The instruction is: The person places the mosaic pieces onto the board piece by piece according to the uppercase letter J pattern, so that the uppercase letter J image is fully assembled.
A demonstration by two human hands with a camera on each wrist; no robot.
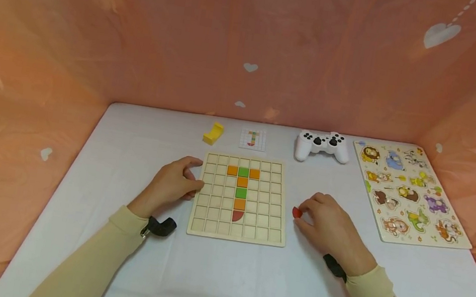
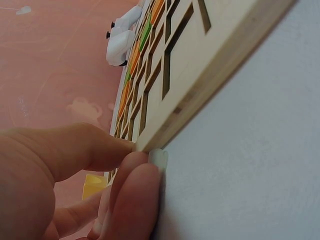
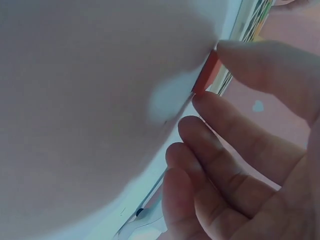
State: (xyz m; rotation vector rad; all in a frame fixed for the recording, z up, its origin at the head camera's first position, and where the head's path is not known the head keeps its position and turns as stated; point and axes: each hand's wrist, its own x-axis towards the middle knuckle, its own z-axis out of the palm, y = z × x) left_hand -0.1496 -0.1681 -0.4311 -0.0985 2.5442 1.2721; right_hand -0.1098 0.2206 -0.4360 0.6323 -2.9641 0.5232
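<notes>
A wooden grid board (image 1: 211, 227) lies flat on the white table. Orange tiles (image 1: 239, 204) and green tiles (image 1: 241, 193) form a T in its cells, with a red quarter-round tile (image 1: 237, 216) at the bottom of the stem. My left hand (image 1: 171, 180) pinches the board's left edge, thumb (image 2: 95, 150) at the rim and fingers bent against the side. To the right of the board, my right hand (image 1: 331, 228) holds another red rounded tile (image 3: 207, 74) between thumb and index finger, down at the tabletop. The other fingers of that hand are loosely bent.
Behind the board lie a yellow block (image 1: 213, 133), a small pattern card (image 1: 253, 139) showing a similar coloured shape, and a white game controller (image 1: 323, 146). An animal puzzle board (image 1: 411, 196) occupies the right side. An orange cloth (image 1: 254, 34) hangs along the back and sides.
</notes>
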